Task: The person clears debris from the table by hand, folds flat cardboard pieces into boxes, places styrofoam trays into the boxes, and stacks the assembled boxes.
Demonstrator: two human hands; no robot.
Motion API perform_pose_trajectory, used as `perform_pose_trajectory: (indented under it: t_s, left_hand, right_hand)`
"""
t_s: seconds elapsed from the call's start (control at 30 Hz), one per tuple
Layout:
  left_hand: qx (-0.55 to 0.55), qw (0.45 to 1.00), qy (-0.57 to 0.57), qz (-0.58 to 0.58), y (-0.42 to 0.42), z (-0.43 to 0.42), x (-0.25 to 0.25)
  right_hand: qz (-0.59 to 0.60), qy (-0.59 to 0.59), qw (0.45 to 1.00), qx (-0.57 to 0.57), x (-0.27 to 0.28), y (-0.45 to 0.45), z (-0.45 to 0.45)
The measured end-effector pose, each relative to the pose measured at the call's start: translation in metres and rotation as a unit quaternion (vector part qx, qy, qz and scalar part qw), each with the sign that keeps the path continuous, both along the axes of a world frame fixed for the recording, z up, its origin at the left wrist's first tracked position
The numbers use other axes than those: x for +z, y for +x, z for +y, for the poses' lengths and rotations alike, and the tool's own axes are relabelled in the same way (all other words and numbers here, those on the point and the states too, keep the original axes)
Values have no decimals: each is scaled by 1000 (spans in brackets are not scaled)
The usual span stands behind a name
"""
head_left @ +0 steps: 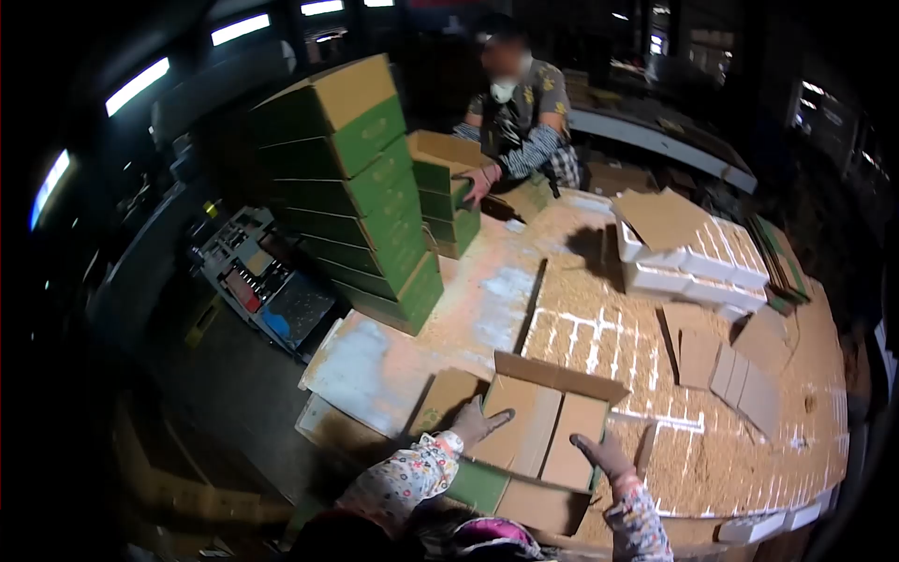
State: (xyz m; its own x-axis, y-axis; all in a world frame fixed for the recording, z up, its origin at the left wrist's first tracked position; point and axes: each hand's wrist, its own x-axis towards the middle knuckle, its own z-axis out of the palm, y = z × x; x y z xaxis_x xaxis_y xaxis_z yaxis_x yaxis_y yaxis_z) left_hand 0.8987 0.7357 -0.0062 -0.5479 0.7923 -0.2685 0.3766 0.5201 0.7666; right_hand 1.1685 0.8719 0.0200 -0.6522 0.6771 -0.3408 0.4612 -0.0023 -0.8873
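Observation:
Directly in front of me an open cardboard box (518,434), brown inside with a green outer side, lies on the work table. My left hand (480,426), in a grey glove, is at the box's left edge, thumb stretched over the brown board and fingers apart. On the other side my right hand (607,455), gloved too, is at the right edge with its thumb extended inward; its remaining fingers are partly hidden. A raised brown flap (562,377) stands along the far side of the box. Between the hands, a dark gap separates two inner panels.
Green-and-brown boxes (375,201) rise in a tall stack at the left. Across the table a co-worker (524,117) has a gloved hand (480,182) on another box. White foam trays (693,272) and loose cardboard pieces (716,365) lie at the right. A wheeled machine (267,281) stands left.

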Motion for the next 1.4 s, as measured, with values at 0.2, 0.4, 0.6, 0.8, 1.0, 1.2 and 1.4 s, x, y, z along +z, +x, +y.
perform_pose_trajectory:
  t_s: [0.2,0.4,0.6,0.8,1.0,1.2,1.4]
  left_hand:
    - [-20,963,153,-222,-78,-2,62]
    - [87,789,513,326,-302,-23,283]
    - [94,851,516,41,-518,-53,378]
    - [241,673,662,226,-559,21,303]
    - [227,730,589,263,-526,-20,320]
    - [217,615,751,107,-464,-28,292]
    - [-80,871,420,244,-273,-55,193]
  right_hand:
    - [195,105,970,-97,-9,-14,-18]
    - [456,101,877,-109,152,-159,52]
    - [496,138,853,90,336,-355,102]
    - [392,97,910,97,421,-531,113]
    - [48,846,531,13,401,-536,55]
    - [40,180,981,59,239,-301,-58]
    - [-292,299,891,-179,22,-61,-88]
